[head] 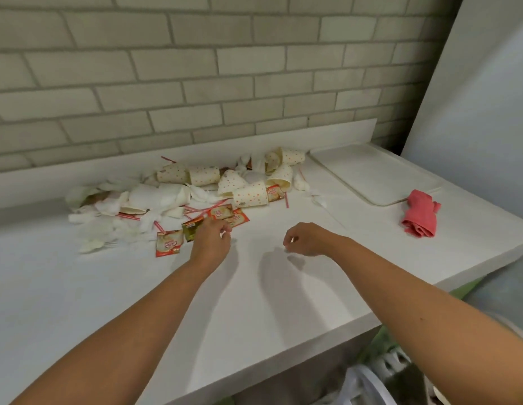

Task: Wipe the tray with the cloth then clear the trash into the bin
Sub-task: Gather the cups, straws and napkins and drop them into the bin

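Left hand [212,239] curls at the near edge of the heap of dotted paper cups, tissues and sachets [201,188] — grip unclear — right hand [306,239] loosely curled, empty, over open white counter [254,311]; flat white rectangular tray [374,173] far right, crumpled pink cloth [420,214] at its near corner.

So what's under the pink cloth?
The pink cloth lies bunched on the white counter, its far end at the tray corner. Anything beneath its folds is covered, so I cannot tell.
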`<state>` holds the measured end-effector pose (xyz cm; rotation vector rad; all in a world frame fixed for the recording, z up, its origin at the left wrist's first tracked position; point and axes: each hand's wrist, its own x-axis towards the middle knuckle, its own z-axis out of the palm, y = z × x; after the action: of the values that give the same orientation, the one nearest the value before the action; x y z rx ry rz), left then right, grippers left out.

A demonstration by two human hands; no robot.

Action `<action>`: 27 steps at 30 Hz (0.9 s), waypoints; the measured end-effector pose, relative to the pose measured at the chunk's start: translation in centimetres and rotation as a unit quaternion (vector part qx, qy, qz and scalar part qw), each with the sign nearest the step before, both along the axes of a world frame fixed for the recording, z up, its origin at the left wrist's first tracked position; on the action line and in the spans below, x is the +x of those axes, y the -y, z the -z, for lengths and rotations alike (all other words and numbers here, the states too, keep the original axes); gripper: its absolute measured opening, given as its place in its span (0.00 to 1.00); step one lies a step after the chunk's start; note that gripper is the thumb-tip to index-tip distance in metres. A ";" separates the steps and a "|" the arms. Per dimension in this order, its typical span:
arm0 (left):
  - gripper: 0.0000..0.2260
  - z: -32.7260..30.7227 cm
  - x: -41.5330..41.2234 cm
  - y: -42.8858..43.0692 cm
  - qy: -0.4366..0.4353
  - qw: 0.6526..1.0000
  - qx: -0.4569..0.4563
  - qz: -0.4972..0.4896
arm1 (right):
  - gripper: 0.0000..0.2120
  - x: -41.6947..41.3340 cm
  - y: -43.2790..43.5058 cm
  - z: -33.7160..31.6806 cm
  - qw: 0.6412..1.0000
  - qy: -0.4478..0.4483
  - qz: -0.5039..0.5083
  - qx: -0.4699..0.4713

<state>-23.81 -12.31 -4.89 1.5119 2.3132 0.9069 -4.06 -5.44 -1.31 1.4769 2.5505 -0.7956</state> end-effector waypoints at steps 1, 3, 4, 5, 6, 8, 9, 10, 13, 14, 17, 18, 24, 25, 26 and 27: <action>0.09 0.1 -1.5 0.2 -0.016 1.000 -0.012 -0.014 | 0.13 -1.1 -0.1 0.2 1.000 -0.001 -0.009 0.011; 0.11 0.3 -4.4 0.6 -0.036 0.998 -0.043 -0.041 | 0.14 -3.6 -0.4 1.0 0.999 -0.006 -0.022 0.025; 0.11 0.4 -5.7 0.8 -0.043 0.996 -0.057 -0.050 | 0.14 -4.8 -0.7 1.4 0.999 -0.010 -0.025 0.032; 0.12 0.5 -6.9 0.9 -0.050 0.995 -0.069 -0.054 | 0.15 -6.0 -0.9 1.8 0.999 -0.015 -0.024 0.039; 0.12 0.4 -7.9 1.0 -0.058 0.994 -0.076 -0.057 | 0.15 -7.1 -1.1 2.2 0.999 -0.018 -0.023 0.046; 0.11 0.2 -9.3 1.2 -0.063 0.992 -0.094 -0.062 | 0.17 -9.2 -1.6 2.7 0.998 -0.017 -0.022 0.061; 0.12 0.1 -9.9 1.3 -0.066 0.990 -0.108 -0.061 | 0.18 -10.1 -1.9 3.0 0.997 -0.018 -0.024 0.069; 0.14 0.1 -10.4 1.2 -0.072 0.988 -0.124 -0.058 | 0.20 -10.9 -2.1 3.1 0.996 -0.020 -0.027 0.077; 0.17 0.3 -11.8 0.9 -0.084 0.984 -0.154 -0.044 | 0.24 -13.2 -2.9 3.6 0.994 -0.019 -0.032 0.105; 0.18 0.3 -12.2 0.9 -0.083 0.983 -0.162 -0.039 | 0.25 -14.0 -3.2 3.7 0.993 -0.019 -0.031 0.112; 0.22 0.3 -13.0 0.7 -0.074 0.980 -0.185 -0.027 | 0.25 -15.9 -3.7 4.0 0.992 -0.018 -0.032 0.119; 0.23 0.4 -13.2 0.6 -0.075 0.978 -0.194 -0.019 | 0.25 -16.3 -3.9 4.2 0.993 -0.010 -0.035 0.116; 0.30 0.5 -14.6 0.2 -0.117 0.958 -0.260 0.028 | 0.18 -18.0 -4.4 5.3 0.990 0.040 0.014 0.131; 0.29 0.5 -14.6 0.1 -0.115 0.956 -0.269 0.029 | 0.16 -18.2 -4.6 5.4 0.990 0.035 0.029 0.136; 0.27 0.5 -14.7 0.1 -0.104 0.955 -0.275 0.030 | 0.15 -18.3 -4.8 5.5 0.989 0.030 0.048 0.137; 0.22 0.5 -14.8 -0.1 -0.088 0.955 -0.280 0.033 | 0.14 -18.3 -5.0 5.5 0.988 0.019 0.075 0.136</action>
<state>-38.61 -12.22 -5.38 1.4395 2.3371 0.0721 -22.36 -0.46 -6.83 1.7594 2.6276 -0.4418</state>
